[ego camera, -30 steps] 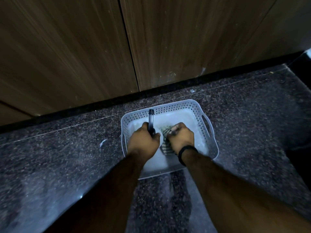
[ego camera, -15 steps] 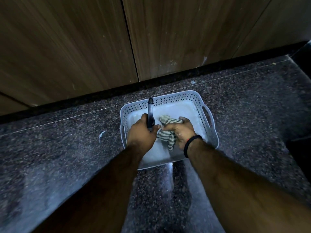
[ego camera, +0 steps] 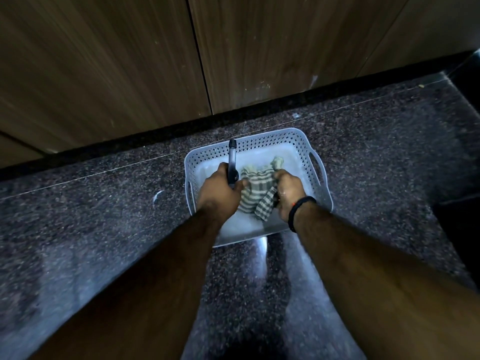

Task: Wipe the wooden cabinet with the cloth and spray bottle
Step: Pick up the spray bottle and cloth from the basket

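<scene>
My left hand (ego camera: 219, 190) grips the dark spray bottle (ego camera: 232, 162), nozzle toward twelve o'clock. My right hand (ego camera: 288, 192) clutches the striped cloth (ego camera: 257, 189). Both are over the perforated white basket (ego camera: 270, 144) on the granite floor (ego camera: 104, 216), wooden cabinet (ego camera: 130, 61) at twelve.

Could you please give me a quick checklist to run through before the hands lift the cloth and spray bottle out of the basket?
1. Left hand grips the spray bottle: ok.
2. Right hand holds the striped cloth: ok.
3. Cloth clear of the basket rim: not ok, part still hangs inside.
4. Bottle nozzle points towards the wooden cabinet: ok.
5. Liquid left in the bottle: cannot tell, hand covers its body.
6. Marks to wipe on the cabinet: ok, pale smudges near the bottom edge.
</scene>
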The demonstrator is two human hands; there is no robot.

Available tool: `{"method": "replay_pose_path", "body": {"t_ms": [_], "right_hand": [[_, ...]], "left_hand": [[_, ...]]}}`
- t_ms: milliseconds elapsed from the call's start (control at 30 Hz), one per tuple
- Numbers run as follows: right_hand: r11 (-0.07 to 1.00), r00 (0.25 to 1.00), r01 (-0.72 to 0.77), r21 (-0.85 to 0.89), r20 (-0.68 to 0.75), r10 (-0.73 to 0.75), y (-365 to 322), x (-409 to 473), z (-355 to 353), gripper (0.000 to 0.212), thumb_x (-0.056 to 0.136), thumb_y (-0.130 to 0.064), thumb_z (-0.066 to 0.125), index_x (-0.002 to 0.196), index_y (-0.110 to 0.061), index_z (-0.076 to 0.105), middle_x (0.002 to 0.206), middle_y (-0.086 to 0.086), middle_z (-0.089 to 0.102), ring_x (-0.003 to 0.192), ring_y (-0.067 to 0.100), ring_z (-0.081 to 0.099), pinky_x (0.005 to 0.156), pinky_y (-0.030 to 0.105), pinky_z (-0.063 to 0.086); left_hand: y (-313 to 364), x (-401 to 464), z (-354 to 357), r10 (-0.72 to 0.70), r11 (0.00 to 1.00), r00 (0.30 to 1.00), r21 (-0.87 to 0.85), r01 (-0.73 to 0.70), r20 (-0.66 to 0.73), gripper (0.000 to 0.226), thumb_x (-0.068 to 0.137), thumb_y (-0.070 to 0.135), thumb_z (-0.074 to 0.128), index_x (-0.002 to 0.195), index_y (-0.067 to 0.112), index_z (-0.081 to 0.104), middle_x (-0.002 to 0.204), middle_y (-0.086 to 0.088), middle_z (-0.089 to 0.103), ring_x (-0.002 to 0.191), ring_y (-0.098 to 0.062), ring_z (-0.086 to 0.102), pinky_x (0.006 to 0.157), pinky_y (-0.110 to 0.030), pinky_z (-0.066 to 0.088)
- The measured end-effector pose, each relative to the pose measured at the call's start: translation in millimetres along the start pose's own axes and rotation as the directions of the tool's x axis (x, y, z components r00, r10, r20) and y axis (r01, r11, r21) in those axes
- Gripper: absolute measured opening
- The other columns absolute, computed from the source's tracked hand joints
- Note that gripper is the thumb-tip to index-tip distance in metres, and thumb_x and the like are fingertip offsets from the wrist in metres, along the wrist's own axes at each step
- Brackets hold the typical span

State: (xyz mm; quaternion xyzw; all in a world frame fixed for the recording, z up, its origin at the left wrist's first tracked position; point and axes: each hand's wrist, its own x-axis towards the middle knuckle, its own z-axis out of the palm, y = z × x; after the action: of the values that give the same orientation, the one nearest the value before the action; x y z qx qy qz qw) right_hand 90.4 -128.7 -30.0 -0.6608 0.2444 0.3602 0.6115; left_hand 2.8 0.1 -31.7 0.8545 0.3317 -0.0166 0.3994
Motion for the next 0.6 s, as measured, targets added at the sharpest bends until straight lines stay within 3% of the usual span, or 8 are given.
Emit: {"method": "replay_pose_path", "body": {"t_ms": [167,267,333,467,533,600], "right_hand": [[0.990,0.998,-0.030,0.140,0.058,0.022,4,-2,-9,0.023,0.098,-0.017,0.045,0.088,-0.009,0.064,0.084,0.014,0.069,0.073,0.030,0.065,0.069,0.040,0.055],[0.979,0.993,-0.028,0.200,0.115,0.005,1,-7,-17,0.026,0.098,-0.018,0.047,0.092,-0.008,0.070,0.085,0.011,0.076,0.073,0.029,0.072,0.070,0.042,0.061],[0.978,0.983,-0.004,0.211,0.178,-0.035,-8,-17,-19,0.025,0.097,-0.017,0.053,0.105,-0.002,0.072,0.097,0.015,0.077,0.080,0.031,0.074,0.068,0.040,0.060],[0.961,0.970,0.050,0.271,0.215,-0.111,-39,-42,-19,0.031,0.097,-0.017,0.062,0.120,0.004,0.068,0.117,0.023,0.071,0.104,0.041,0.069,0.092,0.054,0.057],[0.944,0.962,0.063,0.324,0.231,-0.144,-59,-54,-19,0.027,0.101,-0.018,0.057,0.113,0.002,0.070,0.115,0.022,0.071,0.101,0.038,0.069,0.095,0.052,0.056],[0.917,0.945,0.090,0.388,0.257,-0.202,-84,-68,-19,0.028,0.105,-0.021,0.050,0.110,-0.001,0.070,0.110,0.018,0.071,0.094,0.032,0.070,0.089,0.045,0.057]], "left_hand": [[3,-4,0,0.023,1.000,0.999,0.001,-0.023,-0.027,0.030,0.100,0.043,0.070,0.111,0.021,0.053,0.085,0.008,0.058,0.080,-0.023,0.054,0.068,-0.032,0.038],[10,-11,-3,0.079,0.996,0.996,0.039,-0.077,-0.049,0.029,0.101,0.044,0.069,0.105,0.026,0.048,0.088,0.005,0.059,0.078,-0.024,0.054,0.068,-0.033,0.037],[21,-13,-9,0.117,0.993,0.992,0.028,-0.115,-0.050,0.027,0.101,0.042,0.068,0.104,0.025,0.048,0.092,0.004,0.060,0.081,-0.025,0.056,0.070,-0.034,0.037],[59,-11,-30,0.215,0.976,0.975,0.030,-0.214,-0.057,0.031,0.104,0.041,0.065,0.114,0.014,0.055,0.094,0.000,0.057,0.092,-0.034,0.063,0.072,-0.037,0.040],[81,-8,-45,0.265,0.964,0.961,0.035,-0.263,-0.074,0.033,0.105,0.044,0.062,0.112,0.013,0.052,0.092,-0.002,0.056,0.091,-0.037,0.063,0.070,-0.037,0.037],[105,-6,-61,0.306,0.952,0.945,0.027,-0.305,-0.119,0.036,0.104,0.045,0.062,0.111,0.011,0.052,0.096,-0.010,0.061,0.094,-0.041,0.063,0.069,-0.037,0.035]]}}
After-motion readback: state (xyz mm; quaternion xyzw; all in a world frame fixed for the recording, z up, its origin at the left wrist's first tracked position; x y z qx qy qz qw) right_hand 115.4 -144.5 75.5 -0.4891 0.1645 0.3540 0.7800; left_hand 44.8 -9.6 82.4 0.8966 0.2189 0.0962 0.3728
